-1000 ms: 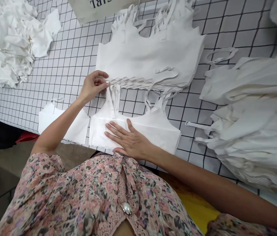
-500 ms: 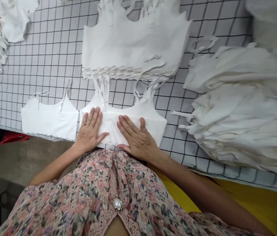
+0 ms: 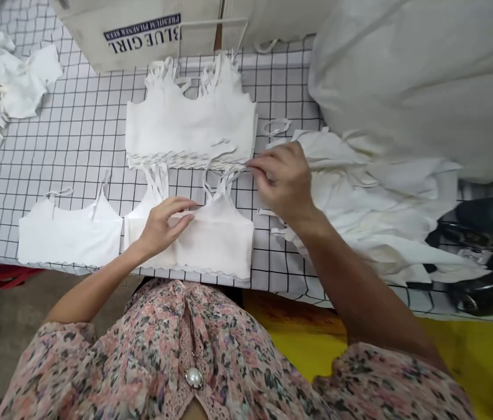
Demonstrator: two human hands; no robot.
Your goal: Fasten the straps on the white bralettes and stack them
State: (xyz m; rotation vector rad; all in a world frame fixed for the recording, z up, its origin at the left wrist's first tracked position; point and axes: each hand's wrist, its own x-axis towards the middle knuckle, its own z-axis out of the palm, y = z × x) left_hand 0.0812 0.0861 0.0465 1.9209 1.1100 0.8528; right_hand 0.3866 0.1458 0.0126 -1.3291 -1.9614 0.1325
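Flat in front of me lies a white strappy crop top (image 3: 215,245), its thin straps pointing away from me. Over its left half hovers or rests my left hand (image 3: 164,226), fingers and thumb apart and holding nothing. My right hand (image 3: 285,181) is closed in a pinch at the end of a thin strap (image 3: 233,170), by the lower right corner of a neat stack of white crop tops (image 3: 189,131). Another white crop top (image 3: 71,236) lies flat to the left.
To the right is a loose heap of white garments (image 3: 351,204), with a large pale bag (image 3: 416,87) behind it. A printed cardboard box (image 3: 141,29) stands at the back. White fabric pieces (image 3: 5,87) pile up far left on the checked tablecloth (image 3: 84,146). Dark objects (image 3: 482,274) sit at far right.
My right hand has lifted off the crop top and moved up and right to the strap. My left hand no longer lies flat; its fingers have turned inward. The view now reaches farther back.
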